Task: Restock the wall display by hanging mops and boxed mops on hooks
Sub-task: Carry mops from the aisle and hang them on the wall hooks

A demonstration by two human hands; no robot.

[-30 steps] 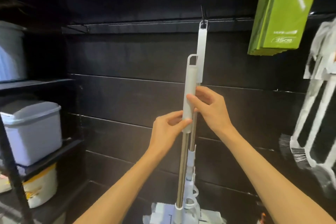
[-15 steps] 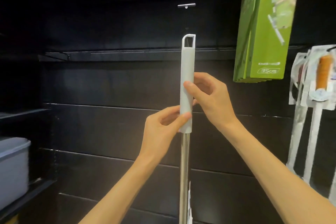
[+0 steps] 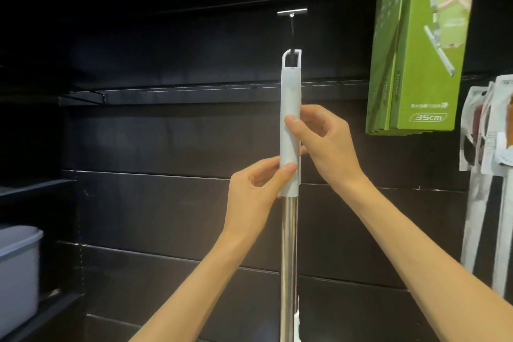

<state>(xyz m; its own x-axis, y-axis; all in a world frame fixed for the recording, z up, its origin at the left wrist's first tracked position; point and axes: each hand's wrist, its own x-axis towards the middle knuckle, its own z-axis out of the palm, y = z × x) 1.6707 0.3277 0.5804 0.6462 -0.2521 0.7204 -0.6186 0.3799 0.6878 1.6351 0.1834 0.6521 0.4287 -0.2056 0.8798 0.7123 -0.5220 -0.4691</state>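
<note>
Two hands pinch one upright mop handle (image 3: 289, 130): your left hand (image 3: 255, 191) grasps the grey grip's base, your right hand (image 3: 324, 144) grasps higher. Its top loop sits on one black hook (image 3: 292, 33). Beyond, right, several green boxed mops (image 3: 416, 47) hang.

This is a shop's cleaning-goods aisle. A dark slatted display wall (image 3: 166, 203) carries a metal hook (image 3: 292, 12), hanging green boxed mops (image 3: 424, 44) and packaged brushes (image 3: 488, 130). Grey bins (image 3: 16, 266) fill side shelving.
</note>
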